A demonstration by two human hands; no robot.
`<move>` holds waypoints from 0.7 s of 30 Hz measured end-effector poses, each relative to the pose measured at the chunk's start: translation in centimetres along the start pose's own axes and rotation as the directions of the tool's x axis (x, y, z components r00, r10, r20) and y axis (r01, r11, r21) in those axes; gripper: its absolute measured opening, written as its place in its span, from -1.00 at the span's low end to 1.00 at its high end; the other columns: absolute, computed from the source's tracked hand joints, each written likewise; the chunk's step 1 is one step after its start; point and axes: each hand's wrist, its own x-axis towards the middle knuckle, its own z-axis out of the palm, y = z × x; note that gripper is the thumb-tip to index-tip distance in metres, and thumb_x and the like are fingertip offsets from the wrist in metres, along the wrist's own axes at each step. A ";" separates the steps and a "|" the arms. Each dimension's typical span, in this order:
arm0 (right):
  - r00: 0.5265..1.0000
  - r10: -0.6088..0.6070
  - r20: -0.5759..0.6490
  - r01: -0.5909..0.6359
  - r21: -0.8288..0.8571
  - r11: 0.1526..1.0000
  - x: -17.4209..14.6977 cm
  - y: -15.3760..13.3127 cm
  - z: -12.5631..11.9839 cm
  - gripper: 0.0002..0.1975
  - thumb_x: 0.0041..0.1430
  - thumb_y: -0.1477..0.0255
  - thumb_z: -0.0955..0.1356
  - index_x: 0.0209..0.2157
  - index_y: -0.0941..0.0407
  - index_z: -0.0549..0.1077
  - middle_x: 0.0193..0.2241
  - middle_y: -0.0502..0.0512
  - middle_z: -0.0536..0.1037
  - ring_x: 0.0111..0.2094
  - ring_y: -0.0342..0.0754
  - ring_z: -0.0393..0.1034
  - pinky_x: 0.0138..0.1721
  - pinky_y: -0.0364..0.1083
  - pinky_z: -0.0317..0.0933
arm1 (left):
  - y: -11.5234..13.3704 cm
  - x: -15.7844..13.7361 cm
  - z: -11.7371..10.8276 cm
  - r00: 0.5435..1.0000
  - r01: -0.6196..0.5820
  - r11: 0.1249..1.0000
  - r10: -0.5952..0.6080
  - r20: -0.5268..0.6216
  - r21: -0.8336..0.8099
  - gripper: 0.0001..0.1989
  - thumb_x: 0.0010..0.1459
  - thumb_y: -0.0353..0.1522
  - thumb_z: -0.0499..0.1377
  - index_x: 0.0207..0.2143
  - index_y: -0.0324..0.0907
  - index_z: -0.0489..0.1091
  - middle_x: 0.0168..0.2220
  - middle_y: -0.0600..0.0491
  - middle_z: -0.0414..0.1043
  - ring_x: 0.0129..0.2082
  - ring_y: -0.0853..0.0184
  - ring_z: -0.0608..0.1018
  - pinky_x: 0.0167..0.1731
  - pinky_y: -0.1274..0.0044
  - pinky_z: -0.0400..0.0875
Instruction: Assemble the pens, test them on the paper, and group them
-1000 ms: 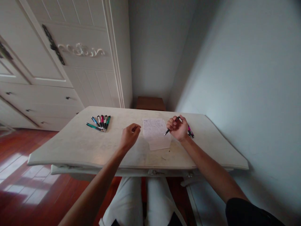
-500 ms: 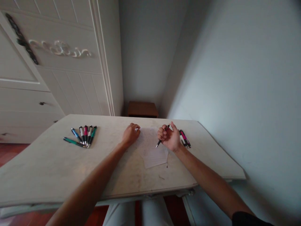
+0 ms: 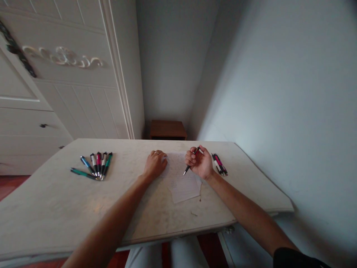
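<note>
My right hand (image 3: pixel 198 163) is closed around a dark pen (image 3: pixel 186 169), its tip pointing down over the written sheet of paper (image 3: pixel 184 188). The palm faces partly up, and the pen's upper end shows near the thumb. At the sheet's upper left edge, my left hand (image 3: pixel 155 163) lies with bent fingers and thumb closed on the paper; a ring is on one finger. Handwriting covers the upper part of the sheet, which has uneven edges. Just right of my right hand, several pens (image 3: pixel 219 164) lie side by side, one of them pink.
On the table (image 3: pixel 134 223), at the left, several coloured pens (image 3: pixel 96 165) lie fanned out. A small dark scrap (image 3: pixel 194 214) is near the front edge. Beyond stand a white cabinet (image 3: pixel 80 108) and a brown wooden box (image 3: pixel 168 128). A grey wall (image 3: pixel 279 111) borders the right side.
The view has shifted slightly. My right hand, still holding the pen, has turned a little and the pen tip sits slightly further left. My left hand stays at the paper's edge.
</note>
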 end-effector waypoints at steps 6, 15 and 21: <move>0.999 -0.031 -0.034 0.030 -0.014 0.999 -0.3 -0.3 -0.3 -0.72 0.20 0.30 0.23 -0.45 0.15 0.45 -0.60 -0.02 0.27 -0.59 -0.18 0.08 -0.54 -0.16 0.04 | -0.4 0.1 0.2 0.999 -0.030 0.999 0.030 0.015 0.022 -0.73 0.14 -0.39 0.06 -0.18 -0.21 0.51 -0.10 -0.08 0.50 -0.07 0.16 0.46 0.04 0.36 0.31; 0.998 -0.052 -0.047 0.049 -0.058 0.997 -0.1 -0.1 -0.8 -0.70 0.21 0.28 0.24 -0.45 0.15 0.47 -0.61 -0.01 0.30 -0.60 -0.17 0.08 -0.54 -0.15 0.04 | -0.8 0.1 0.3 0.999 -0.037 0.999 0.037 0.014 0.015 -0.72 0.15 -0.37 0.05 -0.17 -0.19 0.51 -0.09 -0.07 0.50 -0.06 0.17 0.47 0.03 0.37 0.33; 0.999 -0.021 -0.038 0.019 -0.056 0.998 -0.5 -0.2 -0.4 -0.62 0.25 0.17 0.23 -0.39 0.16 0.48 -0.60 0.00 0.31 -0.58 -0.16 0.10 -0.54 -0.14 0.06 | -0.6 0.0 0.0 0.999 -0.043 0.999 0.043 0.019 0.015 -0.71 0.16 -0.35 0.05 -0.16 -0.20 0.51 -0.08 -0.07 0.49 -0.06 0.16 0.47 0.03 0.36 0.33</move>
